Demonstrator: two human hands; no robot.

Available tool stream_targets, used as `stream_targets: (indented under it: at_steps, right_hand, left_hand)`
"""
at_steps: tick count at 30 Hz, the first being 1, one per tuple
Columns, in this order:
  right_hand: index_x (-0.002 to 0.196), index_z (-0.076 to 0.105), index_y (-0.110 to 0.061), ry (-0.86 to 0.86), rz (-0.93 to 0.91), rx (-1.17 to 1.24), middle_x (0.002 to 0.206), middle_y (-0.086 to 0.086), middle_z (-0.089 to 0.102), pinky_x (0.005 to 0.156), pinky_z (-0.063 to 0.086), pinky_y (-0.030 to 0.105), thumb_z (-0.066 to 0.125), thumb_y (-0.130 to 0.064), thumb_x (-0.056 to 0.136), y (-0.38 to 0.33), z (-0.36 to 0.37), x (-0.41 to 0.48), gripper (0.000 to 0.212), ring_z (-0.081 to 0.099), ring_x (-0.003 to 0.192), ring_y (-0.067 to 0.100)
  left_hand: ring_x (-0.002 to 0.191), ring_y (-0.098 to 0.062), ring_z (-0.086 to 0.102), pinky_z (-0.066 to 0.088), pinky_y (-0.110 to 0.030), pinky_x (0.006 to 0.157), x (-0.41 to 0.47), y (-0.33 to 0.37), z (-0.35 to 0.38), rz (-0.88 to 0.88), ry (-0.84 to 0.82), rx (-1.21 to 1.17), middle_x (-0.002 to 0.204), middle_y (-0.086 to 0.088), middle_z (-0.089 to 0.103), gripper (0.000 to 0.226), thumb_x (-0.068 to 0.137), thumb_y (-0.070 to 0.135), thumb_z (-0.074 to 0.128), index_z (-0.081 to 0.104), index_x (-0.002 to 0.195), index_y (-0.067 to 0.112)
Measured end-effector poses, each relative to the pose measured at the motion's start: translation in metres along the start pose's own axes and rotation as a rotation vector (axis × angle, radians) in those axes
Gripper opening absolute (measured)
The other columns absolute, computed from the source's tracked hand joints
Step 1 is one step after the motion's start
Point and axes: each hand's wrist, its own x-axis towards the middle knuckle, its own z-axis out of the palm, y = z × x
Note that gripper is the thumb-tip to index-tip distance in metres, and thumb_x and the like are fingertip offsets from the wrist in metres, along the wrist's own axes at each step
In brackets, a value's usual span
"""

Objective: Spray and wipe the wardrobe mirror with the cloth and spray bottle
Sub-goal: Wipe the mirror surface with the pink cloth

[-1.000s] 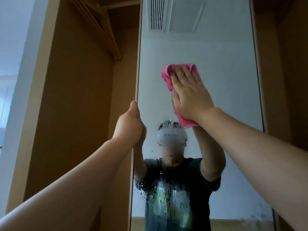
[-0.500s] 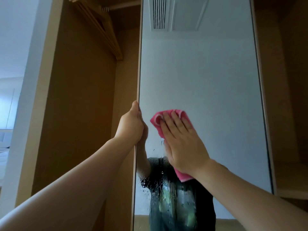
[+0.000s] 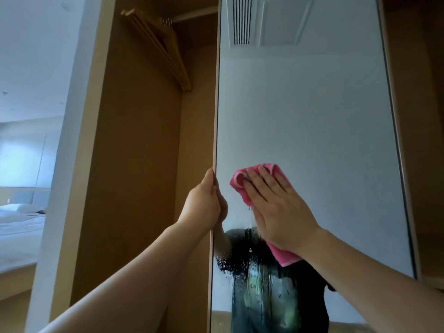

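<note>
The tall wardrobe mirror [image 3: 307, 111] fills the middle and right of the head view. My right hand [image 3: 276, 207] lies flat with straight fingers on a pink cloth [image 3: 242, 186], pressing it against the glass. My left hand [image 3: 204, 205] grips the mirror door's left edge, fingers curled round it. Wet droplets and streaks [image 3: 242, 267] cover the glass below the cloth. No spray bottle is in view.
To the left, the open wardrobe compartment [image 3: 134, 164] holds wooden hangers [image 3: 165, 51] on a rail near the top. A bed with white linen [image 3: 19, 222] shows at far left. Wooden shelving [image 3: 430, 164] stands right of the mirror.
My right hand has swept the pink cloth down the mirror from high up to beside my left hand. My left hand has kept its grip on the door edge.
</note>
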Motion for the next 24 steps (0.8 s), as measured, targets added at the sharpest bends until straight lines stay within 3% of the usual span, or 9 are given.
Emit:
stream_targets:
  at_steps: [3,9,24]
  right_hand:
    - [0.153,0.023,-0.011,-0.019,0.008,0.000,0.160,0.009,0.020,0.121,0.014,0.048,0.022,-0.030,0.097,0.005,-0.006,0.018,0.059,0.012,0.149,0.027]
    - [0.155,0.012,-0.014,-0.014,0.029,-0.011,0.162,0.007,0.011,0.122,0.002,0.044,0.012,-0.033,0.099,0.017,-0.014,0.062,0.059,0.003,0.150,0.025]
    - [0.155,0.011,-0.014,0.094,0.207,-0.048,0.162,0.008,0.013,0.122,-0.002,0.042,0.014,-0.035,0.101,0.056,-0.031,0.180,0.058,0.006,0.150,0.026]
  left_hand:
    - [0.062,0.011,0.048,0.037,0.004,0.054,-0.003,0.000,-0.001,-0.012,-0.018,-0.008,0.078,0.025,0.043,0.045,0.102,0.015,0.032,0.029,0.147,0.020]
    - [0.048,0.028,0.044,0.032,0.004,0.045,-0.005,0.001,-0.005,-0.046,-0.063,-0.106,0.067,0.029,0.041,0.047,0.101,0.009,0.034,0.029,0.148,0.016]
    - [0.061,0.027,0.050,0.039,0.001,0.051,-0.001,-0.010,-0.003,-0.064,-0.087,-0.202,0.081,0.024,0.052,0.050,0.101,0.010,0.035,0.028,0.148,0.028]
